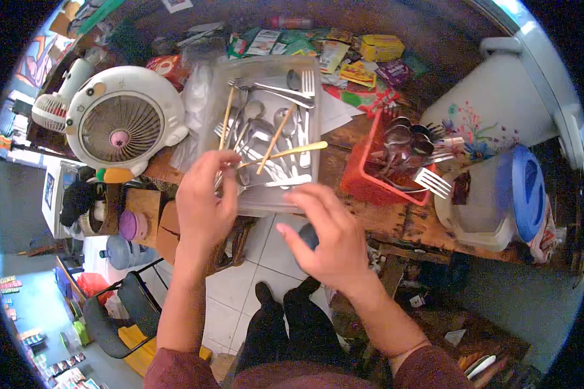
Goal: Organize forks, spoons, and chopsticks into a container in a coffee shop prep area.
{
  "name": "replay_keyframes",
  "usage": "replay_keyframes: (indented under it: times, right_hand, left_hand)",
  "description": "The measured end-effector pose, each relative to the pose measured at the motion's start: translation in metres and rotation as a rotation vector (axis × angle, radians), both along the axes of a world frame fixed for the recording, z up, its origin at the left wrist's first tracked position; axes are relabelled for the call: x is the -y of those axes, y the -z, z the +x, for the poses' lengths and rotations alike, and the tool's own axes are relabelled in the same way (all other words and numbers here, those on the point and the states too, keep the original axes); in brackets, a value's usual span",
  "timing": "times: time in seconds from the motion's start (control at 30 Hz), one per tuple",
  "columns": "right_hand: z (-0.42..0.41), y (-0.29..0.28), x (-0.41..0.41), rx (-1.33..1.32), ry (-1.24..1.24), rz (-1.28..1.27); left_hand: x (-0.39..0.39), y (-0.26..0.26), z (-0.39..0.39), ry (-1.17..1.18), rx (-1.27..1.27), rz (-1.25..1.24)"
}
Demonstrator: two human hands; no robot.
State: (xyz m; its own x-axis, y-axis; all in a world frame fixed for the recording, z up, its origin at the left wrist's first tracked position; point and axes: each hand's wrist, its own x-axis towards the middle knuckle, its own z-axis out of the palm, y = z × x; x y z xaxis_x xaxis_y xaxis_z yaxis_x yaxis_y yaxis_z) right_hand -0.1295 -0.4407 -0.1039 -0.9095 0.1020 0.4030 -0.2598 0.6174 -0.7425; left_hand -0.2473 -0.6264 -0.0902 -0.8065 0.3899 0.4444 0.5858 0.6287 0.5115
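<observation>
A clear plastic container [277,206] lies before me with metal forks, spoons and wooden sticks in it. My left hand [207,194] is at its near left corner. Its thumb and index finger pinch one end of a gold-coloured utensil [299,149]; that end is hidden. The handle stretches right, past the container's right wall. Over the near right corner, my right hand [326,233] is empty, fingers apart and bent. Just beyond its index fingertip lies a pale utensil handle [288,181]. To the right, a red plastic basket [353,170] holds several spoons and forks [430,182].
A white fan [126,80] stands left of the container. Seasoning packets [333,56] lie behind it. Right of the basket are a blue-lidded plastic container [528,194] and a large flowered white vessel [496,92]. The wooden table's front edge [399,233] runs below the basket.
</observation>
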Motion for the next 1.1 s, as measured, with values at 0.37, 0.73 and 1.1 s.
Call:
replay_keyframes:
  times: [0.37,0.73,1.1]
  right_hand:
    - [-0.071,-0.012,0.005,-0.154,0.045,0.183]
    - [-0.097,-0.002,0.015,-0.094,0.232,0.298]
    - [-0.096,-0.007,0.019,-0.078,0.299,0.271]
  left_hand:
    - [-0.002,0.024,-0.004,0.007,-0.043,0.027]
    - [0.0,0.026,-0.005,0.041,-0.025,-0.054]
    - [-0.003,0.02,-0.007,0.114,0.003,-0.139]
